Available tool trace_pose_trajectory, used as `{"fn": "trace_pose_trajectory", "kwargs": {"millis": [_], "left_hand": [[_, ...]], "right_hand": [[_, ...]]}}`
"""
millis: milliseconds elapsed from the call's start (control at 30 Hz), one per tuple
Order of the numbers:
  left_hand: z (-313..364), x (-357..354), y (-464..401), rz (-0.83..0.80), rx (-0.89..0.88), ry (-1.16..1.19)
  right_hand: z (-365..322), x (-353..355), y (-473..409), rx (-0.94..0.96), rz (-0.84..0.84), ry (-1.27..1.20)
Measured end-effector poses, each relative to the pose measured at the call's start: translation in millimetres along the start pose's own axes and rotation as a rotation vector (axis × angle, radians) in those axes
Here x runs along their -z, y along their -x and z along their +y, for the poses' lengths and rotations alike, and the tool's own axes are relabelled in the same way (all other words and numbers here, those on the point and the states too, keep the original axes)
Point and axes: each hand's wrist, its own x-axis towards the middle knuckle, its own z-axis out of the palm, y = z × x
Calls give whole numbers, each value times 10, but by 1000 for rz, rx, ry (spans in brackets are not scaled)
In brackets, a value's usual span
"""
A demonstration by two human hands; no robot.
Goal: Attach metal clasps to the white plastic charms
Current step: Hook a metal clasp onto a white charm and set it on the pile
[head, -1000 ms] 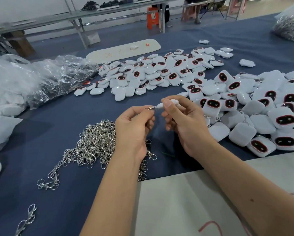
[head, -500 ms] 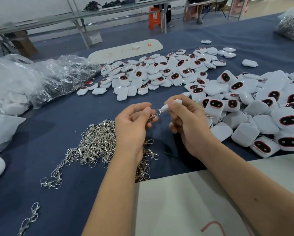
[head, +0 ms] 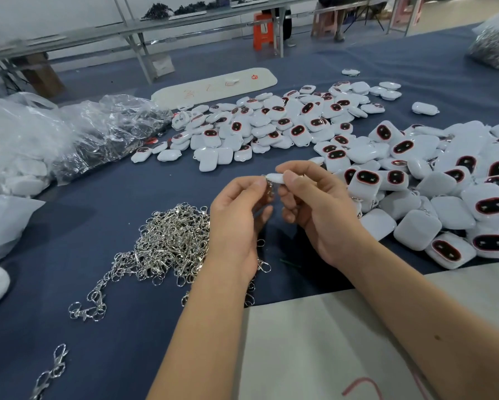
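Loose clasps are lying heaped on the left. The left hand is pinching one metal clasp; the right hand is pinching a white charm edge-on above the table. The charm appears light, rigid and slippery; gripping its flat faces is advisable.

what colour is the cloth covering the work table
Dark blue cloth, seen in the head view.

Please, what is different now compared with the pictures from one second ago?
Little changed. The left hand and right hand drew closer together; the small silver metal clasp now hangs below the white plastic charm. Both pinch grips stayed, as did the heap of silver clasps and white charm piles.
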Motion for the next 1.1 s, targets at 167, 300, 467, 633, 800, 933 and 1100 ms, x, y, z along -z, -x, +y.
{"fn": "trace_pose_trajectory", "kwargs": {"millis": [167, 300, 467, 633, 800, 933, 1100], "left_hand": [[-47, -13, -28, 120, -148, -54], [-51, 32, -72, 177, -326, -232], [-35, 92, -89, 176, -417, -336], [-13, 151, -82, 182, -548, -583], [19, 184, -39, 169, -760, -944], [15, 191, -57, 171, -791, -1085], [-51, 173, -67, 206, -659, -959]], "right_hand": [[15, 22, 7, 65, 29, 131], [23, 11, 15, 99, 14, 174], [29, 9, 16, 115, 5, 203], [16, -10, 34, 90, 3, 192], [11, -12, 46, 112, 9, 228], [29, -38, 54, 152, 2, 310], [25, -40, 66, 190, 126, 396]]}}
